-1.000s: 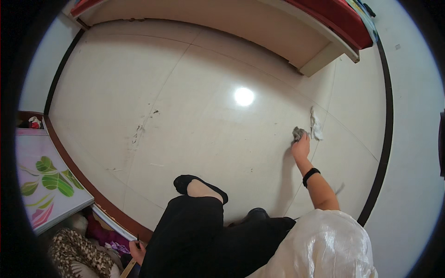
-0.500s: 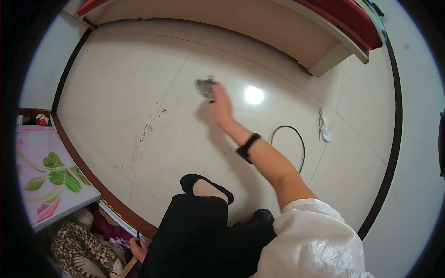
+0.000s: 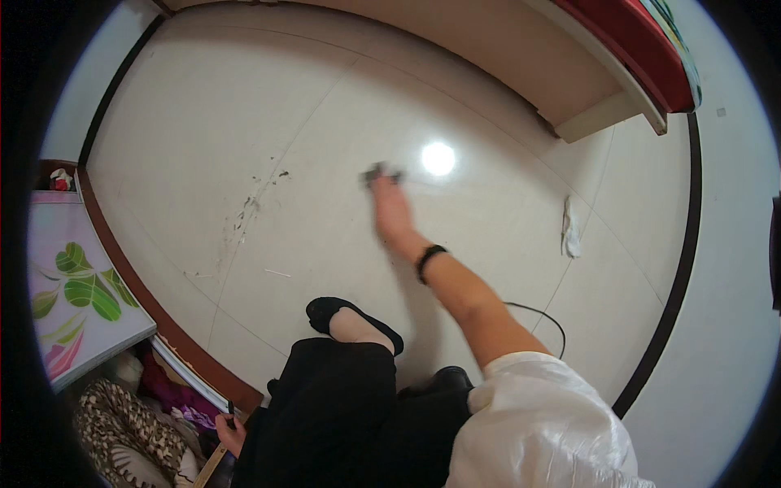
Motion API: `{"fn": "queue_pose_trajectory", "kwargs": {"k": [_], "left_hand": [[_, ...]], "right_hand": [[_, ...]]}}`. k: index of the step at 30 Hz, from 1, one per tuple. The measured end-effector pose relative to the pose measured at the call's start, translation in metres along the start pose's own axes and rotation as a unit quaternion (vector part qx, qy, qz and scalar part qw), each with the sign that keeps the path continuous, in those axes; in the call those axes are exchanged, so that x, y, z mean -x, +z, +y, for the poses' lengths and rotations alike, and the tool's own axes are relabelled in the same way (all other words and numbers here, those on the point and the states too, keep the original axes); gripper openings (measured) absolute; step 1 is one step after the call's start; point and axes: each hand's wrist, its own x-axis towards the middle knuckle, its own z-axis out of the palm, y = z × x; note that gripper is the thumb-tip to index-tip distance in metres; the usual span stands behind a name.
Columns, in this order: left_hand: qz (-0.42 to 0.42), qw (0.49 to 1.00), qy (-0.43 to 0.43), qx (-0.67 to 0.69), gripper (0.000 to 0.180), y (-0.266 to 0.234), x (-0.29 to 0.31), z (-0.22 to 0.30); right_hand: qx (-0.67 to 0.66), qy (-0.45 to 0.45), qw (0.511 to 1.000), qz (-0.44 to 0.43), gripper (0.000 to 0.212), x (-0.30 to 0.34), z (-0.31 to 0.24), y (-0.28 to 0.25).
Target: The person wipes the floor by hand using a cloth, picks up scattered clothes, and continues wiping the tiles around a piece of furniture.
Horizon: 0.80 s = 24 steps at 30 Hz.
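Reaching out over the pale tiled floor [image 3: 325, 114], my right hand [image 3: 394, 213] is closed around a crumpled dark grey thing [image 3: 377, 173]. Motion blurs it, so I cannot make out its kind. The thing is low over the floor or on it; which one, I cannot tell. Dark crumbs and scraps [image 3: 244, 213] lie on the tiles to its left. At the lower left, my left hand [image 3: 231, 434] is closed beside an open drawer [image 3: 191, 370], with a small black stick-like thing [image 3: 231, 408] sticking up from its fingers. My leg hides part of that hand.
Patterned and purple clothes [image 3: 134, 423] fill the drawer below a leaf-printed panel [image 3: 98, 285]. A white cloth [image 3: 571, 228] lies on the floor at the right. A black cable [image 3: 553, 321] curves beside my forearm. Across the far side runs a bed frame [image 3: 488, 57]. My black shoe [image 3: 329, 313] is near.
My right hand has moved slightly right and nearer to me with the grey thing. The cable loop has shifted nearer too. My left hand keeps its place by the drawer; the whole view has shifted a little.
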Motion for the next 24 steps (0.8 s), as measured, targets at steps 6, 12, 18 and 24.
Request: {"fn": "queue_pose_trajectory", "kwargs": {"k": [6, 12, 18, 24], "left_hand": [[0.036, 0.995, 0.022, -0.087, 0.019, -0.003, -0.003, 0.032], [-0.020, 0.995, 0.017, -0.092, 0.020, -0.004, 0.003, -0.039], [-0.048, 0.994, 0.020, -0.096, 0.020, -0.006, 0.006, 0.012], [-0.039, 0.983, 0.087, -0.155, 0.019, -0.046, 0.009, -0.016]], "right_hand": [[-0.085, -0.116, 0.986, 0.086, 0.038, -0.049, -0.065, 0.027], [0.055, 0.106, 0.944, 0.308, 0.031, -0.053, 0.142, -0.146], [0.421, 0.393, 0.808, 0.126, 0.024, -0.020, 0.219, -0.240], [0.031, -0.019, 0.998, 0.051, 0.036, -0.067, 0.065, -0.036]]}}
